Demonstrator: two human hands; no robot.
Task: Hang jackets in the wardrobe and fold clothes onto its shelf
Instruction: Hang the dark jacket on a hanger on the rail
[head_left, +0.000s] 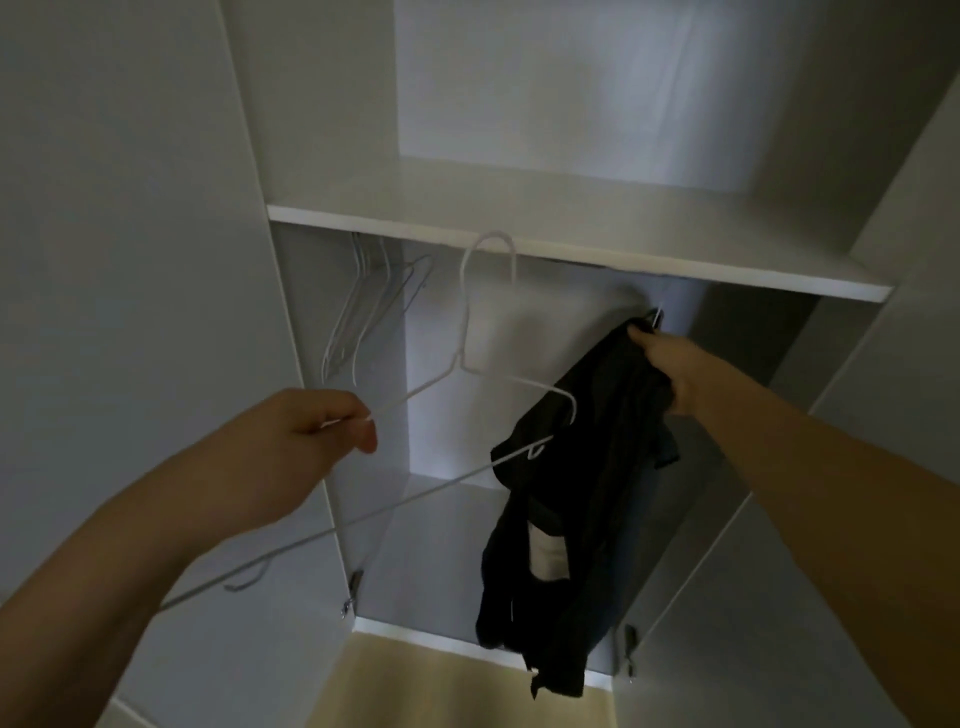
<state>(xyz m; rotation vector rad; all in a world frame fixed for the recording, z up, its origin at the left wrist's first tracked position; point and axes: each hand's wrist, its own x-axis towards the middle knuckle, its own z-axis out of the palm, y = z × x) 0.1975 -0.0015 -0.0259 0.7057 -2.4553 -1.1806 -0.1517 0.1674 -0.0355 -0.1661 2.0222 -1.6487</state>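
Observation:
A white wardrobe stands open before me, with a shelf (571, 244) across its upper part. My left hand (311, 431) pinches the shoulder wire of a white wire hanger (462, 332), whose hook points up in front of the shelf edge. My right hand (670, 369) grips the top of a black jacket (582, 493) near its collar, where a second white hanger hook (658, 314) rises under the shelf. The jacket hangs down on the right side of the wardrobe, with a pale label (545, 556) showing inside. The rail itself is hidden behind the shelf edge.
Several empty white wire hangers (363, 306) hang at the left end under the shelf. Both wardrobe doors (130, 260) stand open on either side, with hinges (353, 587) at the lower edges. A light wooden floor (441, 686) lies below.

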